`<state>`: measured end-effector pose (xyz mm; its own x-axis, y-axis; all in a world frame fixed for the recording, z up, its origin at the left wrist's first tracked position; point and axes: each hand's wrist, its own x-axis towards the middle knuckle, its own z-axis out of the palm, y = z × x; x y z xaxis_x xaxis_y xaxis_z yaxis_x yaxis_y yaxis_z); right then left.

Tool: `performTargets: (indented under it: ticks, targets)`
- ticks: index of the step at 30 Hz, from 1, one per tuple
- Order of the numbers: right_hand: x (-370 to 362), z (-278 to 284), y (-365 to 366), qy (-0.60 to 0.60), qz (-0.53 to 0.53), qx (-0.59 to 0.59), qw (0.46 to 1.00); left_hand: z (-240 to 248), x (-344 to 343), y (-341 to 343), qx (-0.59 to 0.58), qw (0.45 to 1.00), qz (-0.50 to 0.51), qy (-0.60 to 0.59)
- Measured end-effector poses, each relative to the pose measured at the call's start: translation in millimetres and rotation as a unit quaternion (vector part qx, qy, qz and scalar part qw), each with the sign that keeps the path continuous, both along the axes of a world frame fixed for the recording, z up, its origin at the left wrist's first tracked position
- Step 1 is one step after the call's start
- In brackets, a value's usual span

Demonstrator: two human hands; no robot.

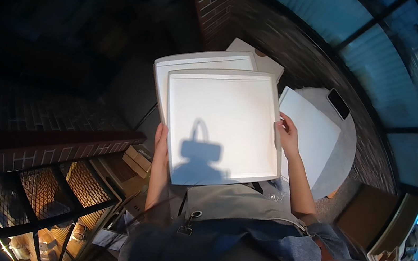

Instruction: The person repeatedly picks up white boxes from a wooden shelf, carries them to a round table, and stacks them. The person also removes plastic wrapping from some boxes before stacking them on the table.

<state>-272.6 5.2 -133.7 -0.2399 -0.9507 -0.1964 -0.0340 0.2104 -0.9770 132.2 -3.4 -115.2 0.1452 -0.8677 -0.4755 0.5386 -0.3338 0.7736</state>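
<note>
A shallow white square box lid or tray (233,112) with raised rims is held in front of me, its inside facing up. My left hand (160,148) grips its left edge, with part of the fingers hidden behind it. My right hand (286,133) pinches the right edge, thumb and fingers closed on the rim. Behind it, shifted up and left, shows a second white tray-like piece (161,70); whether it is held or resting is hidden. A dark shadow falls across the lower part of the front piece.
A round grey table (347,144) stands at the right, bearing a flat white panel or box (314,140) and a black phone (339,103). Another white box piece (261,60) lies farther back. Brick walls, a window and a mesh railing (46,188) surround me.
</note>
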Motion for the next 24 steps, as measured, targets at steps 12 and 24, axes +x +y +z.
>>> performTargets:
  ticks: [12, 24]
  targets:
    - [86, 117, 66, 0.303, 0.161, 0.038, 0.938, 12, -125, -18, -0.112, 0.983, -0.144, -0.016]
    - [4, 181, 101, 0.033, 0.037, -0.111, 0.993, 63, -92, -34, -0.281, 0.932, -0.027, -0.227]
